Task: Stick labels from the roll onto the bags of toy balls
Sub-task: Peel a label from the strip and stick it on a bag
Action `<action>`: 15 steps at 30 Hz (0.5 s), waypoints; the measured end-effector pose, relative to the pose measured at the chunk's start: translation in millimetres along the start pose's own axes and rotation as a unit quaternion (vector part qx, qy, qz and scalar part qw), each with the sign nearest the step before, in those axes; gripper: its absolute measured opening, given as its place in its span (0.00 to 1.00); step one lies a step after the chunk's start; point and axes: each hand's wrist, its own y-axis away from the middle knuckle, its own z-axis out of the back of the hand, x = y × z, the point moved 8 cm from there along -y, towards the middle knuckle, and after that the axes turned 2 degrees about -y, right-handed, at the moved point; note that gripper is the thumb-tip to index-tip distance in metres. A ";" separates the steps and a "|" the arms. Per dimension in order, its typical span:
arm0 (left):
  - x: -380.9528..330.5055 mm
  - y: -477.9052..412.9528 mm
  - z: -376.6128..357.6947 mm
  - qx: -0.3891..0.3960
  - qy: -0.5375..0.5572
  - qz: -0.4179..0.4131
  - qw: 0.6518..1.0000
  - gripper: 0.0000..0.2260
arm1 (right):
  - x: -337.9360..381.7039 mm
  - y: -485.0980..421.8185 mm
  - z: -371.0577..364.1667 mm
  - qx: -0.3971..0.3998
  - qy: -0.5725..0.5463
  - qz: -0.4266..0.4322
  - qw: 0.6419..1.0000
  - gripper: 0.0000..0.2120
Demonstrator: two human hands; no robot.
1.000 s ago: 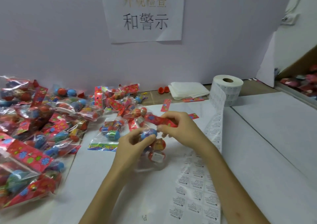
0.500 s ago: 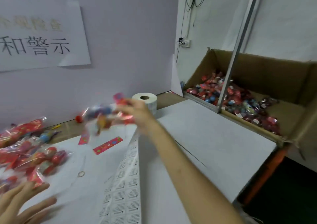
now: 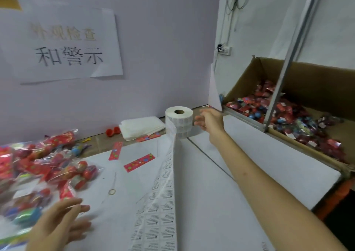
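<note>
The label roll (image 3: 179,122) is standing upright at the back of the counter (image 3: 249,164), near the wall. Its label strip (image 3: 165,202) is trailing off the left side of the roll and running forward across the white counter surface to the near edge of the view, printed labels facing up.

The bags of toy balls (image 3: 48,166) are lying heaped on the left part of the counter, clear plastic with red patterned headers. A second lot of bags is lying inside the cardboard box (image 3: 317,81) beyond the counter's right edge, several showing small white labels.

The right hand (image 3: 209,122) is reaching out just beside the right side of the roll, fingers spread and holding nothing; contact with the roll cannot be confirmed. The left hand (image 3: 59,223) is hovering low at the near left, next to the closest bags, fingers spread and blurred, gripping nothing; whether it is touching the counter cannot be told.

Two loose red header cards (image 3: 139,162) are lying between the bags and the strip. A small ring (image 3: 112,191) is lying on the counter near the bags. A folded white stack (image 3: 142,126) is sitting just left of the roll, with two red ball halves (image 3: 112,131) beside it. A paper sign (image 3: 63,45) is hanging on the wall, and a metal post (image 3: 292,58) is rising in front of the box.
</note>
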 end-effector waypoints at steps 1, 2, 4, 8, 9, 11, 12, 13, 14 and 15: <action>-5.4 3.2 2.8 -0.003 -0.005 -0.024 1.000 0.06 | 7.1 10.3 -19.7 0.033 0.016 0.018 0.999 0.10; -10.6 7.1 5.1 -0.003 -0.011 -0.029 1.000 0.06 | 14.5 21.9 -41.6 0.074 0.036 0.043 0.996 0.10; -10.6 7.5 11.6 -0.013 -0.019 -0.041 0.999 0.07 | 28.9 49.2 -89.6 0.166 0.083 0.095 0.978 0.10; -9.0 8.4 11.7 -0.016 -0.011 -0.046 0.999 0.08 | 29.9 100.7 -174.2 0.304 0.203 0.169 0.915 0.06; -9.0 9.2 11.5 -0.016 -0.002 -0.047 0.999 0.08 | 23.6 111.1 -192.1 0.327 0.232 0.183 0.898 0.06; -9.0 11.5 12.0 -0.023 0.019 -0.043 0.999 0.08 | 4.7 129.6 -226.0 0.372 0.288 0.200 0.859 0.12; -9.1 12.5 13.0 -0.025 0.030 -0.038 0.999 0.08 | -7.8 138.7 -242.3 0.397 0.318 0.203 0.837 0.17; -8.9 12.5 13.8 -0.025 0.041 -0.035 0.998 0.07 | -20.8 147.5 -256.7 0.416 0.354 0.205 0.812 0.22; -9.2 13.2 14.4 -0.025 0.049 -0.029 0.998 0.07 | -33.8 154.8 -269.2 0.427 0.390 0.206 0.789 0.27; -9.3 13.5 15.0 -0.026 0.062 -0.025 0.997 0.07 | -46.3 161.1 -280.0 0.433 0.417 0.207 0.772 0.32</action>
